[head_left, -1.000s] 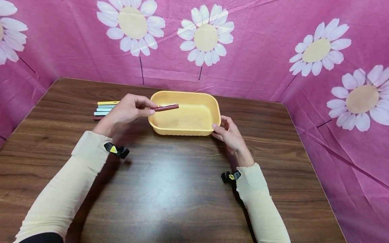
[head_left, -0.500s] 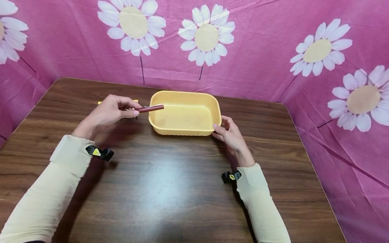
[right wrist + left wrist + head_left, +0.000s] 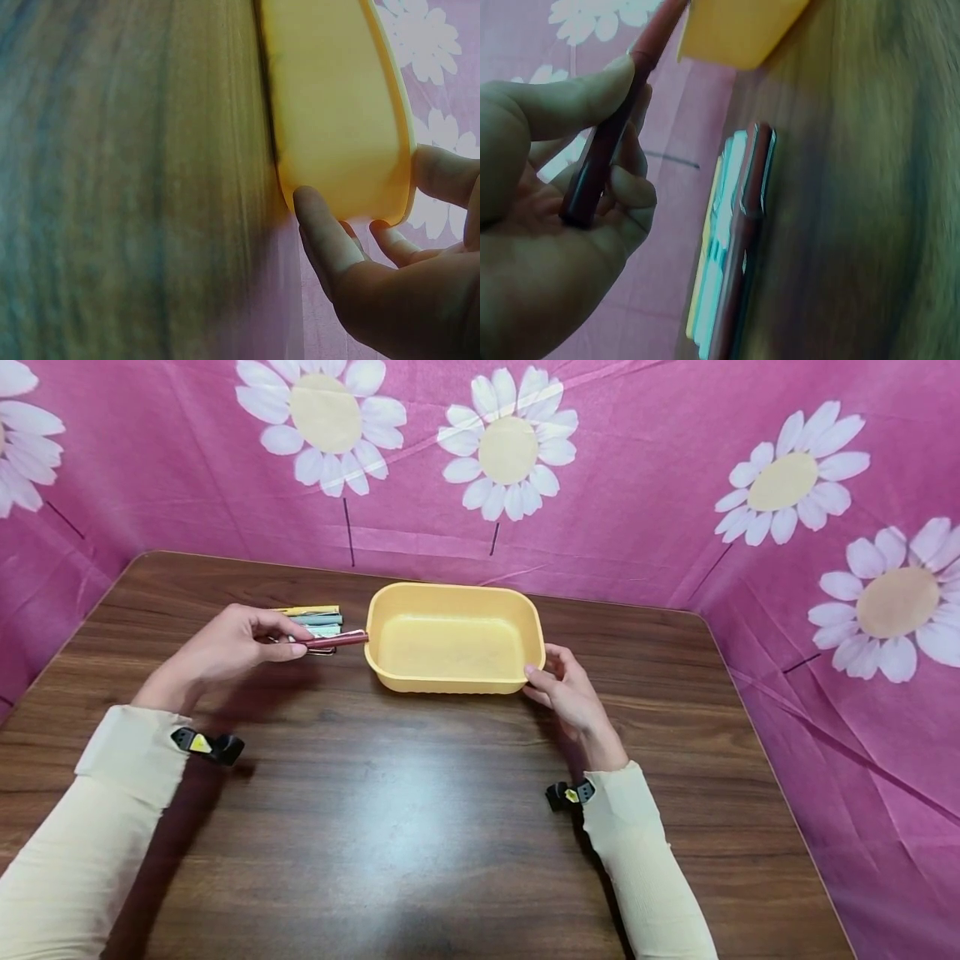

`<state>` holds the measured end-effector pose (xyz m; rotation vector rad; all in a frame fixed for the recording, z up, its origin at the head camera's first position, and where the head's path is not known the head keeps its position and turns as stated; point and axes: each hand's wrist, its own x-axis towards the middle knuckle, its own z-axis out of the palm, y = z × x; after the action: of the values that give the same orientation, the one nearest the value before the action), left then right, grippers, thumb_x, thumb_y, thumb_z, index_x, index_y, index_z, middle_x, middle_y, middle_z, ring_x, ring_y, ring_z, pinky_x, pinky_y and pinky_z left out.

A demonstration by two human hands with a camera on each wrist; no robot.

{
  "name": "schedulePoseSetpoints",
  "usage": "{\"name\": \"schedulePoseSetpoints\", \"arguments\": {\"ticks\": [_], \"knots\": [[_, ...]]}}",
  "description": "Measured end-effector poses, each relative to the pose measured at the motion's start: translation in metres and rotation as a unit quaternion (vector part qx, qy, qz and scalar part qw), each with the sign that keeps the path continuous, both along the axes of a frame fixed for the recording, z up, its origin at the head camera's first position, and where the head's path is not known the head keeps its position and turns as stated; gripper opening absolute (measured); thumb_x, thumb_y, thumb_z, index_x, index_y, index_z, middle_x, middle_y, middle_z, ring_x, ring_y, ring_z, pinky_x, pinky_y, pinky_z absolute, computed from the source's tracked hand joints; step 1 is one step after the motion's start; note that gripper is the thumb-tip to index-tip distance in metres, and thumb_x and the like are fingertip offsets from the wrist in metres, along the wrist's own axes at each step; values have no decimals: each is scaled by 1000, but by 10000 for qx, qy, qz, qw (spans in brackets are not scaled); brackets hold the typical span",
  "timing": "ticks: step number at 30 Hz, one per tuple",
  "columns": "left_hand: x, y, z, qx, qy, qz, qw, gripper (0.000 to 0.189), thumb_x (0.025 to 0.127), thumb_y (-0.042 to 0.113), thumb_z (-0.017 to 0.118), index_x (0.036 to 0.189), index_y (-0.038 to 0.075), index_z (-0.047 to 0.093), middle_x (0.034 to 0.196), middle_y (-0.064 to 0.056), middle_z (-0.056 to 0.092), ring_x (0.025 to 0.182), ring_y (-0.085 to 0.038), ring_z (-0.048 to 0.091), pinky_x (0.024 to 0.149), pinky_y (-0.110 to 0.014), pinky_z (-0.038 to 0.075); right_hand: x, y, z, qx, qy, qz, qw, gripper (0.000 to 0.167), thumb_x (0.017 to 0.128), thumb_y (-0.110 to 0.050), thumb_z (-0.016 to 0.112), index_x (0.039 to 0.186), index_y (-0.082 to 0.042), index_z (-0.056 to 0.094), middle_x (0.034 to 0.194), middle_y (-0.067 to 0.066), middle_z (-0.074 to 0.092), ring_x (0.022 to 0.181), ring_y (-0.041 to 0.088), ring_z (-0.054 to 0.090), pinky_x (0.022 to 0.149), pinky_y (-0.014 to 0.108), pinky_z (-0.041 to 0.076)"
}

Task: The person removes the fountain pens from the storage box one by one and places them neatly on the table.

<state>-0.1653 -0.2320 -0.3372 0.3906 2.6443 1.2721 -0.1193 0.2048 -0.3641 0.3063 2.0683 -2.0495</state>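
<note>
My left hand (image 3: 213, 653) pinches a dark red pen (image 3: 341, 641) between thumb and fingers. The pen points right, and its far end overlaps the left rim of a yellow plastic tub (image 3: 453, 686) in the head view. In the left wrist view the lower end of the pen lies against the palm. My right hand (image 3: 573, 697) grips the tub's front right corner, thumb at the rim and fingers against the outer wall. No contents show inside the tub. Just behind the left hand lies a row of several pens (image 3: 731, 247), yellow, teal, pale blue and dark red, partly hidden in the head view.
The brown wood-grain table (image 3: 405, 827) has rounded back corners. A pink cloth (image 3: 630, 468) printed with white daisies hangs along its back and sides. Each wrist wears a black strap (image 3: 210, 746) over a cream sleeve.
My left hand has moved left with the pen, from over the tub to outside its left rim, uncovering more of the row of pens. The right hand and tub have stayed put.
</note>
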Motion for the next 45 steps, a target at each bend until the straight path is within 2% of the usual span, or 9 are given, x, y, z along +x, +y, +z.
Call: {"name": "schedulePoseSetpoints", "arguments": {"ticks": [4, 17, 21, 28, 32, 35, 39, 41, 45], "knots": [[1, -10, -4, -184, 116, -113, 9997, 20, 90, 14, 79, 108, 4, 78, 104, -7, 71, 91, -6, 54, 78, -18, 40, 0, 0, 1, -10, -23, -11, 10000, 54, 103, -2, 55, 150, 1, 29, 145, 22, 39, 122, 30, 54, 104, 40, 47], [1, -33, -14, -540, -185, -92, 9983, 22, 92, 17, 78, 111, 7, 78, 100, -2, 72, 91, -6, 52, 78, -18, 38, 0, 2, -1, 30, -19, -5, 10000, 54, 103, -3, 55, 150, 1, 29, 145, 22, 39, 120, 27, 55, 103, 38, 48], [0, -37, -18, -468, -410, -68, 9980, 24, 92, 18, 77, 112, 4, 77, 98, -4, 71, 89, -7, 52, 76, -20, 40, 1, 2, -1, -29, 12, -26, 10000, 53, 103, -2, 55, 149, 1, 30, 143, 22, 40, 118, 27, 55, 103, 40, 48], [-1, -44, -23, -607, -729, -100, 9954, 27, 95, 26, 74, 116, 9, 76, 118, -6, 69, 101, -8, 53, 84, -20, 38, 0, 1, -4, -118, 104, -20, 9999, 53, 102, 0, 56, 148, 1, 31, 141, 20, 42, 118, 27, 55, 104, 42, 47], [-4, -41, -26, -637, -414, -175, 9970, 23, 94, 19, 76, 113, 6, 77, 113, -12, 71, 92, -10, 56, 77, -22, 42, 0, 2, -4, -90, 123, -14, 9999, 53, 102, -1, 56, 148, 2, 31, 140, 19, 42, 118, 26, 56, 103, 41, 48], [-6, -38, -27, -831, 214, -194, 9961, 16, 90, 12, 79, 105, 6, 78, 101, -10, 73, 80, -8, 56, 68, -21, 43, 0, 2, -4, -113, 113, -19, 9999, 52, 102, 0, 56, 148, 1, 31, 140, 18, 43, 119, 27, 55, 103, 41, 48], [-8, -35, -29, -1187, 949, -347, 9878, 11, 87, 9, 81, 97, 10, 79, 90, -6, 74, 71, -7, 55, 63, -23, 42, 0, 1, -3, -141, 93, -27, 9999, 53, 102, 1, 55, 148, 1, 30, 140, 18, 42, 119, 28, 55, 103, 41, 48], [-8, -35, -30, -1304, 1054, -409, 9850, 10, 87, 10, 81, 96, 11, 79, 89, -5, 74, 72, -9, 56, 65, -25, 43, 0, 1, -3, -129, 87, -17, 9999, 53, 102, 0, 55, 148, 1, 30, 141, 18, 42, 120, 28, 55, 103, 41, 48], [-8, -35, -33, -1482, 923, -276, 9843, 8, 89, 14, 80, 97, 13, 79, 91, -5, 75, 78, -15, 59, 70, -31, 44, 0, 1, -2, -83, 85, 32, 9999, 53, 102, -1, 55, 149, 1, 30, 141, 19, 42, 120, 28, 54, 103, 40, 48]]}}
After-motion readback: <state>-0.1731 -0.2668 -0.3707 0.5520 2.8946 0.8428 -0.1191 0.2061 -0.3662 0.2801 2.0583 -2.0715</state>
